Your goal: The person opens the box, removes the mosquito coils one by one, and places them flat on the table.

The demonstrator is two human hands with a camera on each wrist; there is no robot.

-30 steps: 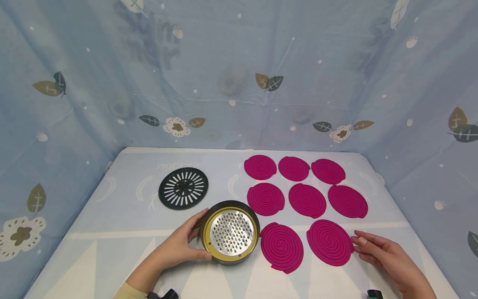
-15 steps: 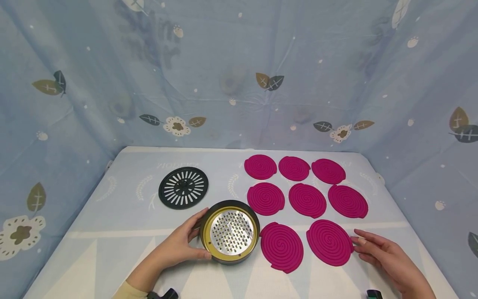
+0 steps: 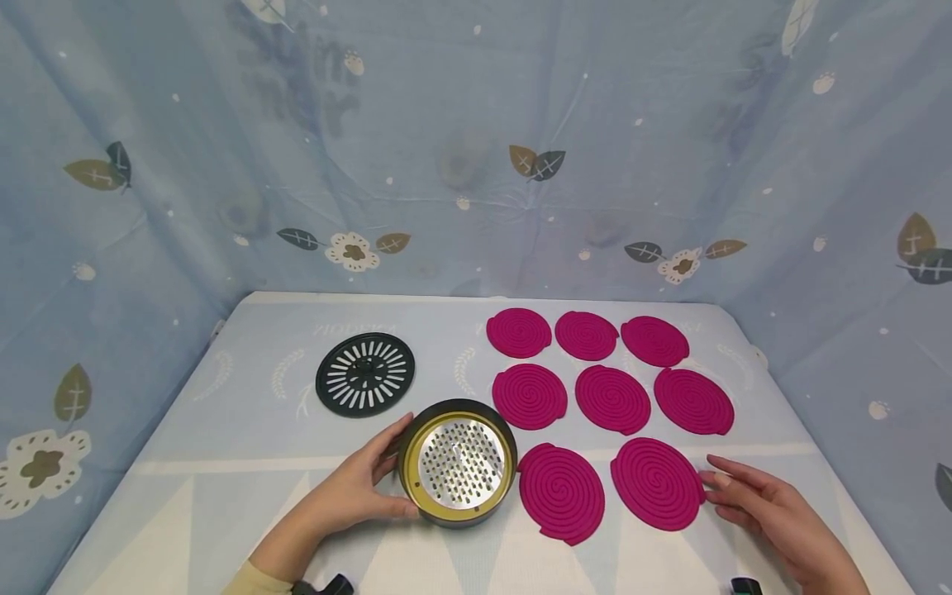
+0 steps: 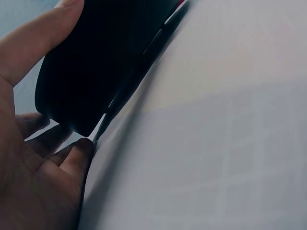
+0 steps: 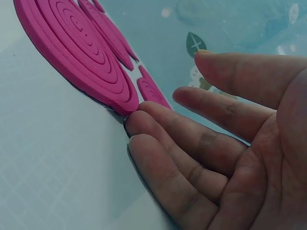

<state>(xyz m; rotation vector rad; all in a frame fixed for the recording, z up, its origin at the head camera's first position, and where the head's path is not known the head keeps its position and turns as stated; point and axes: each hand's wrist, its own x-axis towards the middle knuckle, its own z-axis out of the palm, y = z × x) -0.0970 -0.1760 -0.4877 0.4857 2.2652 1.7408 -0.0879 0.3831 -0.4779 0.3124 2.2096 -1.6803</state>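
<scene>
In the head view my left hand (image 3: 364,487) grips the near left side of a round black mosquito coil holder (image 3: 461,463), thumb in front and fingers behind. Its inside is gold, with a silver disc full of raised holes. The holder's dark side wall (image 4: 105,52) fills the upper part of the left wrist view. My right hand (image 3: 773,512) rests at the right edge of a magenta mosquito coil (image 3: 658,484), fingers loosely extended. In the right wrist view its fingertips lie at the rim of that coil (image 5: 79,43); nothing is held.
A black slotted lid (image 3: 365,375) lies behind the holder on the left. More magenta coils lie in rows on the right, one (image 3: 561,493) right beside the holder. A patterned blue cloth (image 3: 476,165) stands behind the pale covered table (image 3: 245,388).
</scene>
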